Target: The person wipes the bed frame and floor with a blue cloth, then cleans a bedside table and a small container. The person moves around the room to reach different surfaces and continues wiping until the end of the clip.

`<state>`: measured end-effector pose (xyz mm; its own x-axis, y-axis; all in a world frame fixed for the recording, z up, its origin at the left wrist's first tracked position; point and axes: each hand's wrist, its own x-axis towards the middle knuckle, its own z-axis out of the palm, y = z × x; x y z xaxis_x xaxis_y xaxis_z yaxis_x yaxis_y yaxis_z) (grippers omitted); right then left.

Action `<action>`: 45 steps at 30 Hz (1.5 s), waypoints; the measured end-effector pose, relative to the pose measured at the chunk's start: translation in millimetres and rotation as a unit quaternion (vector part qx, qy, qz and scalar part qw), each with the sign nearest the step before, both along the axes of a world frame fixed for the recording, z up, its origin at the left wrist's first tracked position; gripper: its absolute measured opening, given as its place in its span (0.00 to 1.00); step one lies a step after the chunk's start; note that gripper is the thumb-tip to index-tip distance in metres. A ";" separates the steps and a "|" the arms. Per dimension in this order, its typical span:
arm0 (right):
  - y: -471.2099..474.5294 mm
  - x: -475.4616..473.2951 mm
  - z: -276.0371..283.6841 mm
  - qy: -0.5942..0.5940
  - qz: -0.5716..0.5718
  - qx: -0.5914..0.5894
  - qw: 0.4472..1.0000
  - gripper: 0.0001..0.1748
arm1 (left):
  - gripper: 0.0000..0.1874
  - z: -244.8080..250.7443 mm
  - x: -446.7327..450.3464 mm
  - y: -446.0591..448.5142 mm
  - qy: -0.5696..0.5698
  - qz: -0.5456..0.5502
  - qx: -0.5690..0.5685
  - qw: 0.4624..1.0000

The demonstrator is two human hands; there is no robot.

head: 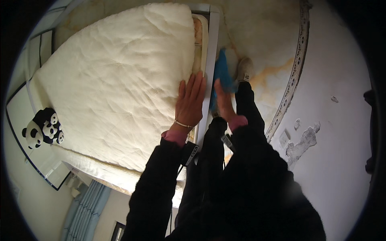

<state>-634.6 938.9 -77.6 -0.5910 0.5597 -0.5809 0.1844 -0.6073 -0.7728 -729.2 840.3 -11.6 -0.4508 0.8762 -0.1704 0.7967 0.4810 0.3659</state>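
My left hand (190, 101) lies flat, fingers apart, on the edge of a cream quilted mattress pad (120, 72) spread over a bed. Under the pad's edge a strip of mattress (203, 42) shows beside the pale bed frame (213, 36). Just outside the frame, my right hand (224, 101) is at a blue cloth (223, 72); the hand is blurred, and whether its fingers grip the cloth cannot be told. A band circles my left wrist.
A black-and-white panda decoration (43, 129) is at the far end of the bed. My shoe (245, 68) stands on the marbled floor (268, 39) beside the frame. A patterned border (297, 66) runs along the wall, which has peeling patches (304, 143) and a socket (284, 138). Blue curtains (87, 208) hang at the lower left.
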 end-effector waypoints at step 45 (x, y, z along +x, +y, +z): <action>-105.7 108.2 37.3 0.017 0.076 0.007 0.997 0.29 | 0.33 -2.3 102.9 -90.4 -0.026 0.074 -0.047 0.996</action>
